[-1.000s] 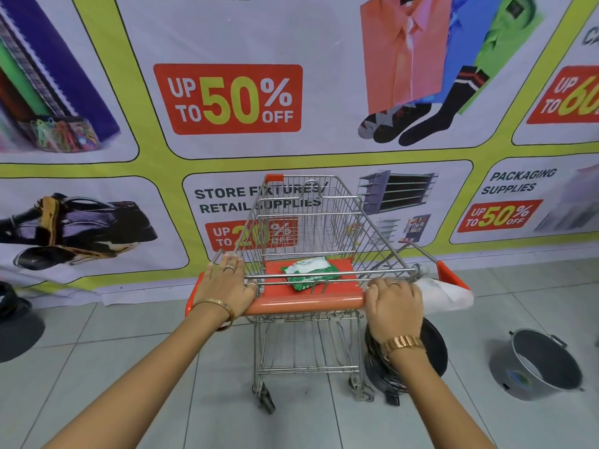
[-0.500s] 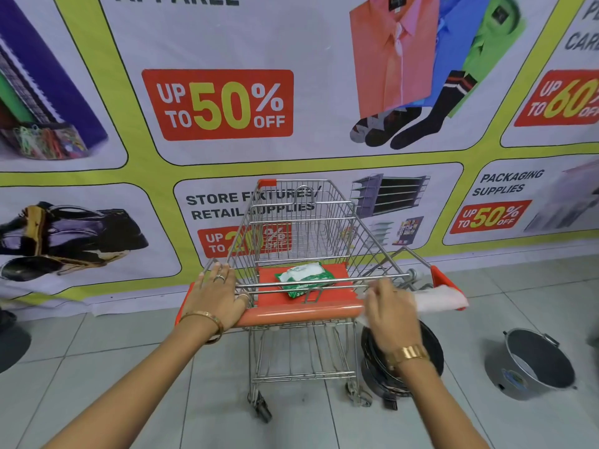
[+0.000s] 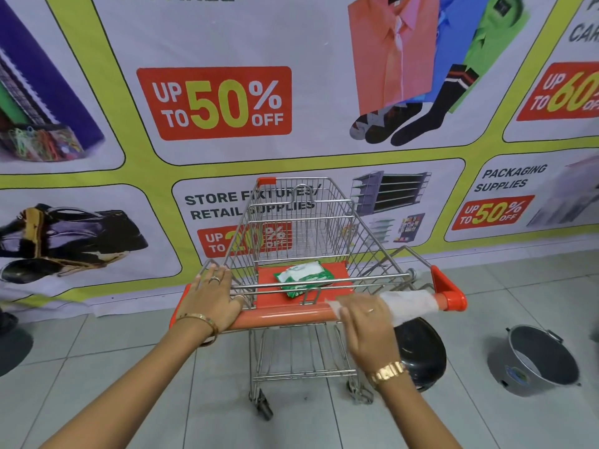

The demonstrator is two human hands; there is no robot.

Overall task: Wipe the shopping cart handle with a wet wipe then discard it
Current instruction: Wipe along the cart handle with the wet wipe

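From my feed, at the left of the frame my left hand [image 3: 212, 294] lies on the left end of the orange cart handle [image 3: 285, 315], palm down and fingers spread toward the wire basket, so that grip is loose rather than closed around the bar; a gold bangle [image 3: 202, 320] circles its wrist. Moving toward the centre, the shopping cart [image 3: 301, 241] stands on the tiled floor [image 3: 129, 367] against a big sale banner [image 3: 220, 102] that fills the upper half of the picture. On the cart's orange seat flap, just past the handle, lies a green and white pack of wipes [image 3: 299, 277]. Right of centre, my right hand [image 3: 364, 322] is over the handle, fingers extended and blurred, pressing on the white wet wipe [image 3: 406, 304], which is draped along the right part of the bar up to its orange end cap; I cannot tell whether the grip is closed on it or merely flat on it. A gold watch [image 3: 387, 372] sits on that wrist. Below the wipe a black bin [image 3: 421, 354] stands on the floor, and further right a grey bucket [image 3: 538, 361] lies tilted.
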